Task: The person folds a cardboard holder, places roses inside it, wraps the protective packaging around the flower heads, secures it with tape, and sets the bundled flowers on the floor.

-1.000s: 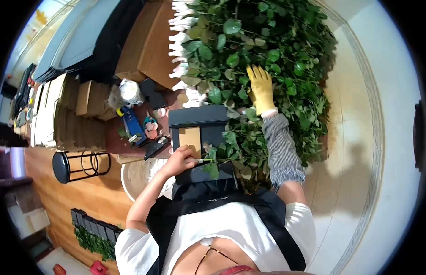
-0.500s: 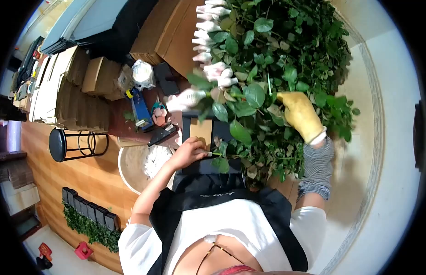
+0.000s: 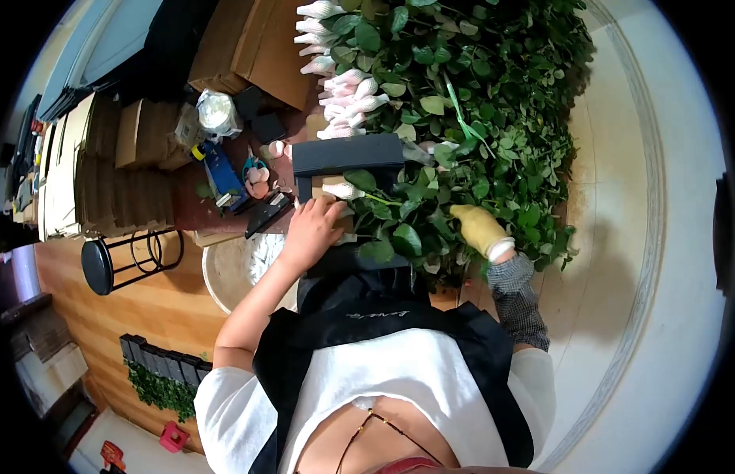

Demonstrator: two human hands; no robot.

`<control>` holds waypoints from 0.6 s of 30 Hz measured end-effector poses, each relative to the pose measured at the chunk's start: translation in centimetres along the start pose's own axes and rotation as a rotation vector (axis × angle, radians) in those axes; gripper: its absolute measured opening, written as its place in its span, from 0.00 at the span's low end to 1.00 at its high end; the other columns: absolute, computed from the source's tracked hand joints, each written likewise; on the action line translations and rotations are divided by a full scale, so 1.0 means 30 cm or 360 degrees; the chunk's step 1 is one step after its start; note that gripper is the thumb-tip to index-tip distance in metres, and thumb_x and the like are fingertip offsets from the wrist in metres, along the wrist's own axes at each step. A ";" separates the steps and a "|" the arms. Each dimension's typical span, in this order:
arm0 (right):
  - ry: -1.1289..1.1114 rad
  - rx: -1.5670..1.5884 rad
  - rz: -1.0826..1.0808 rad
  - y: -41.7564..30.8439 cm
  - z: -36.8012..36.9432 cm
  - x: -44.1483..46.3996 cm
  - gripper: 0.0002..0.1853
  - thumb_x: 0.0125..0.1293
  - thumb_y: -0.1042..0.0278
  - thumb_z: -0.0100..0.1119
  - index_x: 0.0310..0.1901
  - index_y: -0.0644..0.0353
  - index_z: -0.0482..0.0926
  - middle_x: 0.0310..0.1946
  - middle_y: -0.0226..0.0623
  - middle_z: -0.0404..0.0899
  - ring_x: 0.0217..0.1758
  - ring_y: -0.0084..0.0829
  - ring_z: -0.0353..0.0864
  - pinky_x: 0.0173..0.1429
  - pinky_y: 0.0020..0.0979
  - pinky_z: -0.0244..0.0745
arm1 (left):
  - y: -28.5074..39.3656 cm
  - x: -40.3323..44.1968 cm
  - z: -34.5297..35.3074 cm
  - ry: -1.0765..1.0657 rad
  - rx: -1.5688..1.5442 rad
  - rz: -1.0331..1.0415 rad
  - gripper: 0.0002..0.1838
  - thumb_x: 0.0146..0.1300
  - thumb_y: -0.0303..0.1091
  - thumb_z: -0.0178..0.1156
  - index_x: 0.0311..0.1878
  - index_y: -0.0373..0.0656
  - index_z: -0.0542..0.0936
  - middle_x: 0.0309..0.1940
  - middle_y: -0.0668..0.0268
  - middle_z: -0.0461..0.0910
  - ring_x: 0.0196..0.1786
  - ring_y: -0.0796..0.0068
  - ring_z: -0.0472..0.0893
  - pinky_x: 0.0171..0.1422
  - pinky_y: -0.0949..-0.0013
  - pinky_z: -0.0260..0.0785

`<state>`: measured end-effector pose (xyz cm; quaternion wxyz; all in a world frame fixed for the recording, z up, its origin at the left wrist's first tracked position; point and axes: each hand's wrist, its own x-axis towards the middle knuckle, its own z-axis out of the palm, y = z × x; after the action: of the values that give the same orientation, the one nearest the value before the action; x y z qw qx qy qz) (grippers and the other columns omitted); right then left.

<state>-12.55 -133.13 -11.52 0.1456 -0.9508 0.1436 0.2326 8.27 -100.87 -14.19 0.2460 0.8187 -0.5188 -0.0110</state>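
A white-netted rose lies across a black box with a strip of brown cardboard inside. Its green stem and leaves run right to my right hand, in a yellow glove, closed around the stem end among the leaves. My left hand is bare. Its bent fingers rest apart over the cardboard, just below the rose head; part of the fingertips is hidden. Above the box lies a big pile of roses with netted heads and dense green leaves.
Blue-handled scissors, a blue box and a black tool lie on the table to the left. Flattened cardboard boxes are stacked beyond. A white bin and a black stool stand below.
The rose has come down from above the box and now lies across it. My gloved right hand has moved down and left. My left hand has shifted left and up.
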 end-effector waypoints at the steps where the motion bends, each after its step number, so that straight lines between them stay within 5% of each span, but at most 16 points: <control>1: 0.0126 0.0207 0.0274 0.014 -0.008 -0.020 0.25 0.62 0.82 0.53 0.62 0.60 0.78 0.53 0.51 0.83 0.52 0.52 0.84 0.54 0.41 0.81 | -0.013 -0.002 0.013 -0.0162 -0.0045 -0.0068 0.19 0.56 0.38 0.70 0.50 0.47 0.79 0.43 0.61 0.76 0.52 0.58 0.78 0.56 0.57 0.70; 2: 0.0176 -0.0265 0.0308 -0.020 -0.084 -0.048 0.24 0.58 0.83 0.57 0.58 0.60 0.81 0.46 0.49 0.85 0.46 0.51 0.85 0.51 0.41 0.82 | -0.018 -0.001 0.014 -0.0326 -0.0088 -0.0139 0.19 0.56 0.39 0.70 0.50 0.47 0.79 0.42 0.61 0.77 0.51 0.60 0.79 0.56 0.58 0.70; 4: 0.0695 -0.0231 0.0044 0.014 -0.129 -0.089 0.24 0.55 0.84 0.61 0.55 0.58 0.83 0.40 0.47 0.86 0.40 0.48 0.86 0.46 0.40 0.82 | -0.022 -0.007 0.010 -0.0322 -0.0117 -0.0139 0.18 0.56 0.38 0.69 0.49 0.46 0.79 0.41 0.60 0.78 0.50 0.59 0.80 0.55 0.57 0.72; 8: 0.0991 -0.0081 -0.0166 -0.131 -0.202 -0.093 0.15 0.52 0.81 0.66 0.44 0.60 0.87 0.33 0.45 0.86 0.37 0.44 0.87 0.41 0.38 0.82 | -0.035 -0.018 0.024 -0.0413 -0.0302 -0.0081 0.15 0.57 0.36 0.67 0.47 0.43 0.81 0.44 0.59 0.78 0.52 0.55 0.79 0.54 0.55 0.73; 11: 0.0498 -0.0070 0.0049 -0.081 0.051 0.114 0.11 0.57 0.73 0.65 0.42 0.56 0.89 0.36 0.42 0.88 0.39 0.42 0.88 0.42 0.39 0.82 | -0.033 -0.038 0.026 -0.0368 -0.0236 -0.0048 0.09 0.58 0.36 0.67 0.39 0.44 0.82 0.36 0.61 0.78 0.46 0.54 0.80 0.51 0.56 0.73; 14: 0.0011 -0.0719 -0.0112 -0.129 0.072 0.133 0.10 0.61 0.70 0.61 0.41 0.50 0.88 0.36 0.34 0.89 0.44 0.37 0.89 0.42 0.38 0.83 | -0.002 -0.031 0.021 -0.0203 -0.0046 0.0065 0.10 0.57 0.37 0.70 0.38 0.45 0.83 0.35 0.63 0.78 0.44 0.59 0.80 0.48 0.58 0.70; 18: 0.0055 -0.0593 0.0123 -0.154 0.067 0.134 0.09 0.59 0.68 0.64 0.41 0.48 0.89 0.38 0.32 0.90 0.44 0.38 0.89 0.42 0.39 0.82 | 0.033 0.014 -0.039 -0.0036 0.0053 0.0080 0.13 0.52 0.37 0.73 0.40 0.43 0.85 0.53 0.57 0.76 0.55 0.51 0.75 0.60 0.51 0.67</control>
<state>-8.36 -129.02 -14.19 -0.0445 -0.9589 0.1370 0.2443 7.94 -101.09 -12.66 0.2266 0.8092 -0.5421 -0.0054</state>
